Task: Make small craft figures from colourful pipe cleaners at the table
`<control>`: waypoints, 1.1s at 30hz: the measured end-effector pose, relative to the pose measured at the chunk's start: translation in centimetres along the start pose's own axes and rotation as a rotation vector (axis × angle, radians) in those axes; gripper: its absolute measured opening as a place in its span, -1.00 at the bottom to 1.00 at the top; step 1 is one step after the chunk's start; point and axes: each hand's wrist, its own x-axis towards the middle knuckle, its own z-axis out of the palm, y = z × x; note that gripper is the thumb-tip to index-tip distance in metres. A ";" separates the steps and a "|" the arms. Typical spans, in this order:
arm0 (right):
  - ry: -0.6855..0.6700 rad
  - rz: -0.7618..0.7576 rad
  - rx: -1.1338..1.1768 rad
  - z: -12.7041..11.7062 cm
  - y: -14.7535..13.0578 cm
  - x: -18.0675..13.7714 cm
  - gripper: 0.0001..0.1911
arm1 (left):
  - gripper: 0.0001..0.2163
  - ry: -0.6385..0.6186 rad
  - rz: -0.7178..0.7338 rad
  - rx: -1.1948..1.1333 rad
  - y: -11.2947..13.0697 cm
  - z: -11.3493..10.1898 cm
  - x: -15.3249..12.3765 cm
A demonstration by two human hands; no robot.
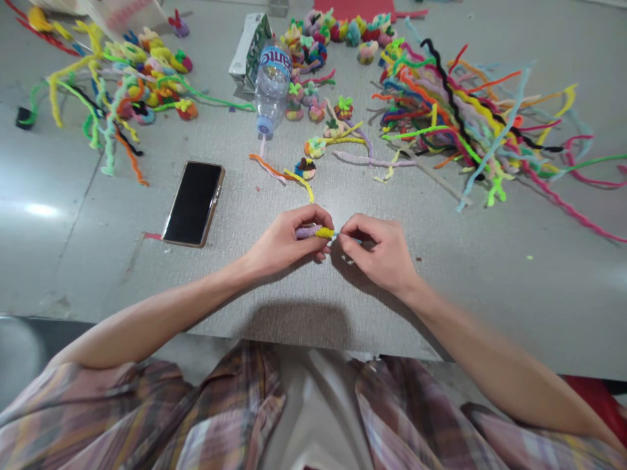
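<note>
Between the thumb and fingers of my left hand (289, 241) is a small coiled pipe-cleaner piece (324, 232), purple at one end and yellow at the other. My right hand (379, 248) pinches a thin light-blue pipe cleaner (336, 234) that comes out of the yellow end; most of it is hidden by the fingers. Both hands are just above the table, close together. Beyond them lie a small blue and brown wound piece (305, 169), a yellow pipe cleaner (302, 183) and an orange one (264, 166).
A phone (193, 202) lies on the left. Behind stand a plastic bottle (272, 85) and a carton (249, 52). A big bundle of pipe cleaners (470, 117) spreads at right, a mixed heap (142, 78) at left, and finished-looking wound pieces (313, 39) at the back.
</note>
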 end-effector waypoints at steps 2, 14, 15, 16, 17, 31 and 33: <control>-0.007 -0.012 -0.005 -0.1 0.1 0.0 -0.82 | -0.87 -0.026 -0.009 -0.066 -0.1 0.1 0.0; -0.062 -0.080 -0.026 0.1 0.1 -0.1 -0.70 | -0.73 -0.001 0.022 -0.010 -0.1 0.1 0.1; -0.064 -0.076 -0.026 0.1 0.1 -0.1 -0.69 | -0.74 0.005 0.032 0.024 0.0 0.1 0.1; -0.063 -0.069 -0.027 0.1 0.1 -0.1 -0.68 | -0.76 0.011 0.043 0.061 0.0 0.1 0.1; -0.058 -0.061 -0.028 0.1 0.0 -0.1 -0.66 | -0.78 0.013 0.048 0.087 0.1 0.1 0.0; -0.187 0.056 0.063 -0.9 0.6 0.3 -0.65 | -0.80 0.050 0.051 0.105 0.3 0.1 0.2; -0.154 0.092 0.103 -0.9 0.9 0.5 -0.75 | -0.81 0.042 0.035 0.087 0.4 0.1 0.2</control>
